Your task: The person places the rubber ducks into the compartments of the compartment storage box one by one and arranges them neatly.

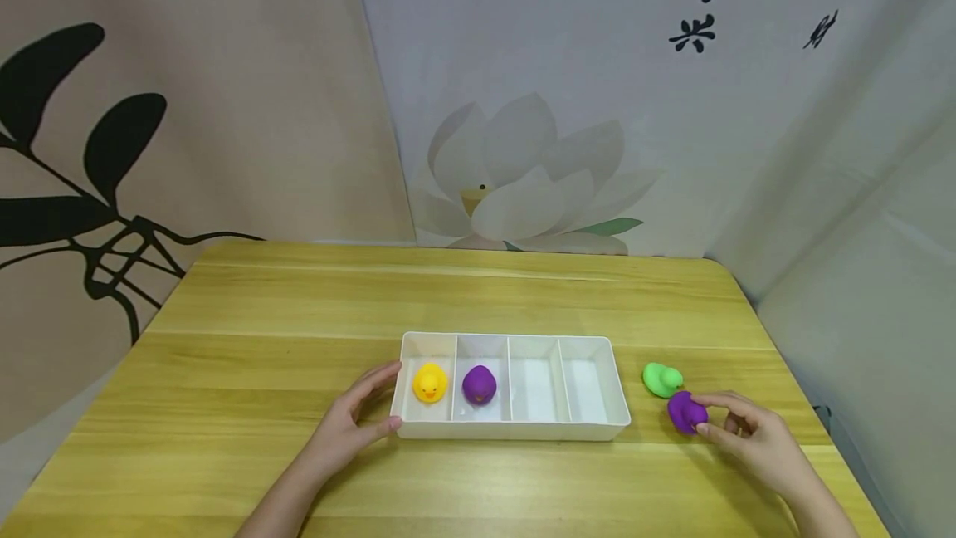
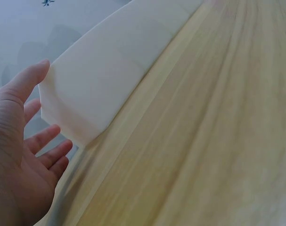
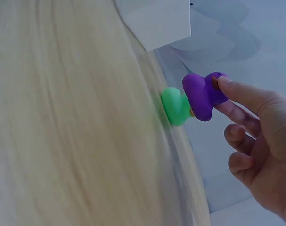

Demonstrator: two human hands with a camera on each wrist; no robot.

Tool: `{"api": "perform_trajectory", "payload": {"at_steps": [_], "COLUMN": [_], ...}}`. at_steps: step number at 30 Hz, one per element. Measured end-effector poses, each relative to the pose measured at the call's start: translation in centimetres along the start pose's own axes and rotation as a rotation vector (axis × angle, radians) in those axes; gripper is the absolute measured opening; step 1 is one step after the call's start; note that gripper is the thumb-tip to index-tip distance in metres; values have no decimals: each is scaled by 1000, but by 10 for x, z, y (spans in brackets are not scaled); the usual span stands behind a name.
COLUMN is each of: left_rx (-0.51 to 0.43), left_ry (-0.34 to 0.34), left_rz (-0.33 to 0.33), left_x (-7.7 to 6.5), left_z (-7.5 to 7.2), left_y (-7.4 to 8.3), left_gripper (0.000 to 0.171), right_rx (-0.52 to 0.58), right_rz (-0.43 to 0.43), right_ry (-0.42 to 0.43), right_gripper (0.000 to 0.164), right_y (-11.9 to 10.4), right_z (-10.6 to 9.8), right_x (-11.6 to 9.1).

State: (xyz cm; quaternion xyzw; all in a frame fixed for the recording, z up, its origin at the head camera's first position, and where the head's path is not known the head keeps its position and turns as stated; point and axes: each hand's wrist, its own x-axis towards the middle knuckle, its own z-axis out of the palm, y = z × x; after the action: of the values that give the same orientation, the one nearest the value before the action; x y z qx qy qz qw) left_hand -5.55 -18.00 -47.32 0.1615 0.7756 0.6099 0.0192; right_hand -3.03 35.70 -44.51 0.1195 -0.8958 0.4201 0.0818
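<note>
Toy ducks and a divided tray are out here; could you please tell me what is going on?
A person's right hand pinches a purple toy duck beside a green toy duck on the table. The left hand touches the left end of the white tray. Its leftmost compartment holds a yellow toy duck; the next, another purple toy duck.

Tray [image 1: 515, 432] on table [image 1: 284, 330]; in its leftmost compartment, one duck [image 1: 430, 383]; in the next, another duck [image 1: 480, 385]; right of the tray, third duck [image 1: 660, 379]; before that, fourth duck [image 1: 684, 413].
</note>
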Motion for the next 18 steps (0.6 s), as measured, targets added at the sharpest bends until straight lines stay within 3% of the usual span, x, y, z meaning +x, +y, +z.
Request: {"api": "perform_trajectory", "payload": {"at_steps": [8,18], "left_rx": [10,20], "left_ry": [2,6], "left_rz": [12,-10], "left_x": [0,0], "left_z": [0,0], "left_y": [-2,-1], "left_gripper": [66,65], "right_rx": [13,44], "right_rz": [-91,-106], "right_ry": [44,52], "right_gripper": [38,39], "right_y": [-10,-29], "right_z": [2,4], "right_x": [4,9]}}
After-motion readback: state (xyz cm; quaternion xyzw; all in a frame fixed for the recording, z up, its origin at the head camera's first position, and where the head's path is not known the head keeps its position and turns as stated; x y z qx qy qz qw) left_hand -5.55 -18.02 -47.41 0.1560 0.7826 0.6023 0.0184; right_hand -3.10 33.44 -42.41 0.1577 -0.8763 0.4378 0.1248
